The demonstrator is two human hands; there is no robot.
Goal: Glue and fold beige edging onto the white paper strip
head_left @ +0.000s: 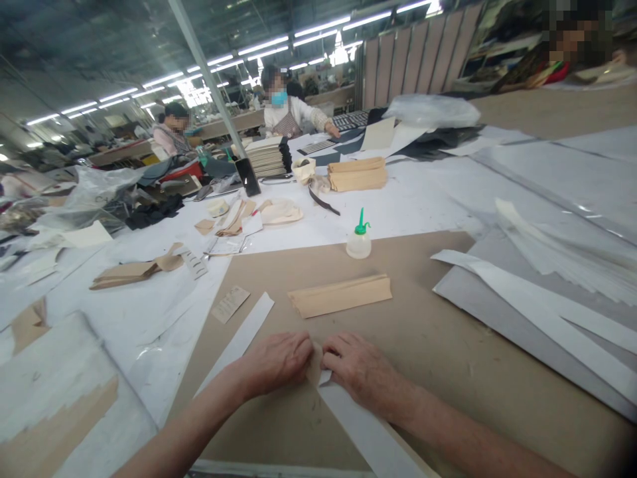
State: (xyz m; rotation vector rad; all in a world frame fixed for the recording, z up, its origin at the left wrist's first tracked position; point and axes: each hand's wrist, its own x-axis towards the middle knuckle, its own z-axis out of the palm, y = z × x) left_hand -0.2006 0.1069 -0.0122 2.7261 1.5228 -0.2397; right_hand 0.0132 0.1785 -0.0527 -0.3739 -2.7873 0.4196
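Note:
Both my hands meet over a brown board [279, 425] lying on the table. My left hand [284, 358] is closed, its fingers gripping the edge of a small tan piece [314, 366] that shows between the hands. Curled fingers of my right hand [361, 372] close on the end of a long white strip [365, 428], which runs toward the lower right with a tan edge beneath it. Both sets of fingertips are partly hidden. Beyond the hands lies a stack of tan strips [343, 295]. Another white strip [243, 335] rests left of them, partly behind my left forearm.
A clear squeeze bottle with a green nozzle [359, 244] stands at the board's far edge. To the right are a grey sheet [478, 292] and long white strips [527, 295]. A printed card [231, 304] lies left. Across the table, a person [293, 113] reaches toward dark sheets.

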